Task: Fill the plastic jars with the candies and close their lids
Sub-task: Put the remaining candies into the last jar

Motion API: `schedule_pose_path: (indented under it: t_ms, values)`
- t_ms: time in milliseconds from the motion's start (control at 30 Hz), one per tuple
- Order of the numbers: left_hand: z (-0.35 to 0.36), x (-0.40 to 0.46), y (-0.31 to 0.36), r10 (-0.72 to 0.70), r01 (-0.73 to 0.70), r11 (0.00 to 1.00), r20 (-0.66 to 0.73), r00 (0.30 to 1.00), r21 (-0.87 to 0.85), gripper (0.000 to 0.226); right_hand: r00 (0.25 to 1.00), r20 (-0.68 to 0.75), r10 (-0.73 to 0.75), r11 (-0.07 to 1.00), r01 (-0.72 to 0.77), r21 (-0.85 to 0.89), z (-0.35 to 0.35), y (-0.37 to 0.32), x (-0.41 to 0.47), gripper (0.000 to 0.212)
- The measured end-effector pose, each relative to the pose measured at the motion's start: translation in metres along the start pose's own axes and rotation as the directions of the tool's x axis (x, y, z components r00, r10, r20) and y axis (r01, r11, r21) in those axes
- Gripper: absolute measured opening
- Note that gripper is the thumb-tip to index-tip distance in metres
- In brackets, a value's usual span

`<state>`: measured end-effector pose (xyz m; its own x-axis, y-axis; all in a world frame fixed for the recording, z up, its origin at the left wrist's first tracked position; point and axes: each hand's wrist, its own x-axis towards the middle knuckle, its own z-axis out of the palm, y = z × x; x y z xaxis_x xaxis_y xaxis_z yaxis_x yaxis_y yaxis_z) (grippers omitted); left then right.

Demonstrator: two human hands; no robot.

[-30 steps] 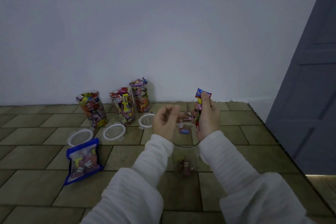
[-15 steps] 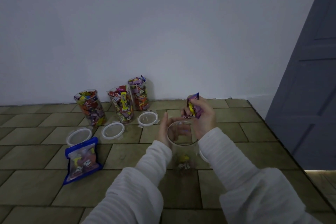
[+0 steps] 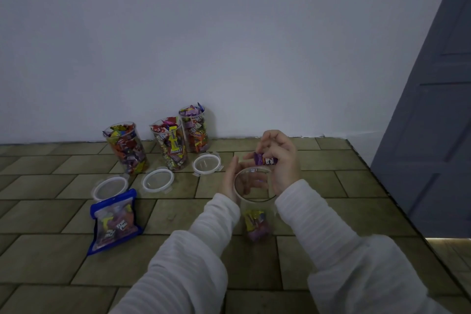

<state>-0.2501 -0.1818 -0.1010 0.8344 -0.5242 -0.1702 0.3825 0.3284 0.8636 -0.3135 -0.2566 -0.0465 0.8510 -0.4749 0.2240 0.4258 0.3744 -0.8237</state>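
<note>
Clear jar: on tiled floor, few candies at bottom. L hand fingers curled round its rim. R hand fingers pinching purple candy just above jar mouth. Three full jars by wall, lids off beside them; blue candy bag nr left.

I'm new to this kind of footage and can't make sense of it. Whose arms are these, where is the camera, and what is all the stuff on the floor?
There is no machine here: the camera sits on a person's head, looking down at their own sleeved arms. On the tiled floor by the wall stand three clear jars filled with candies, with three loose lids in front and a blue candy bag nearby. The left hand steadies a nearly empty jar with a few candies at its bottom. The right hand pinches a purple candy just above its mouth.
</note>
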Motion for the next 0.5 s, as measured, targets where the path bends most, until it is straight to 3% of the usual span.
schedule_pose_path:
  t_ms: [200,367,433,500]
  values:
    - [-0.006,0.001,-0.003,-0.028,0.027,0.999,0.073,0.997,0.017,0.053,0.993,-0.027,0.113,0.990,-0.114,-0.076,0.000,-0.010,0.004,0.012]
    - [-0.015,0.014,-0.006,-0.100,0.091,0.988,0.071,0.992,0.122,0.062,0.981,-0.165,0.098,0.991,-0.112,-0.078,-0.018,-0.013,0.031,0.021]
    - [-0.020,0.020,-0.005,-0.093,0.082,0.963,0.031,0.995,0.256,0.055,0.975,-0.206,0.084,0.978,-0.119,-0.169,-0.032,-0.007,0.043,0.022]
    - [-0.022,0.023,-0.007,-0.011,0.010,0.927,0.000,1.000,0.375,0.031,0.958,-0.273,0.085,0.941,-0.167,-0.294,-0.049,0.008,0.055,0.023]
